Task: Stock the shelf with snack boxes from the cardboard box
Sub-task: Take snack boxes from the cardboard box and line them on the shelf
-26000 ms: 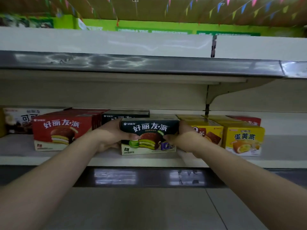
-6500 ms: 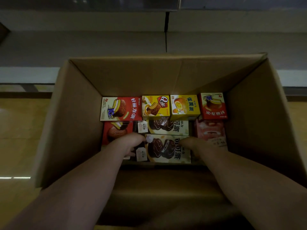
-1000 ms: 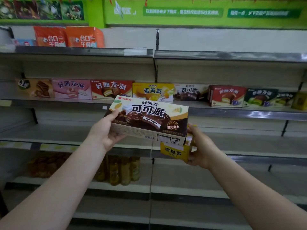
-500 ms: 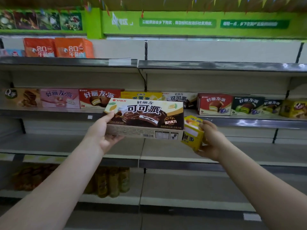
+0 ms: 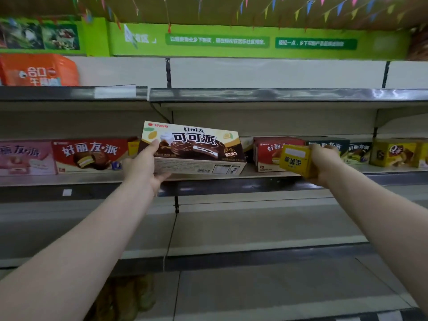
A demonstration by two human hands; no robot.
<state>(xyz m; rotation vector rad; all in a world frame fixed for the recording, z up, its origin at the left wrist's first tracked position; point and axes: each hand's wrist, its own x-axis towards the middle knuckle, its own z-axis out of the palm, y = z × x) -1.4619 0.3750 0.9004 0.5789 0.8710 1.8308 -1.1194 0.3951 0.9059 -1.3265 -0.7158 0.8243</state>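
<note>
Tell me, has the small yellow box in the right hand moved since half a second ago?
Yes. The yellow box moved right and up: it was below the shelf edge, now it is before the red box.

Cocoa-pie box (image 5: 196, 149) – cream over dark brown; small box (image 5: 295, 160) – yellow; wall banner (image 5: 231, 40) green.

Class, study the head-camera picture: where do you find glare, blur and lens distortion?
Head view: glare streaks the metal shelf edge at upper right; the orange bag and green banner text are blurred, while the cocoa pie box in the left hand reads sharply; shelf lines bow, a wide-angle effect; lighting is dim.
</note>
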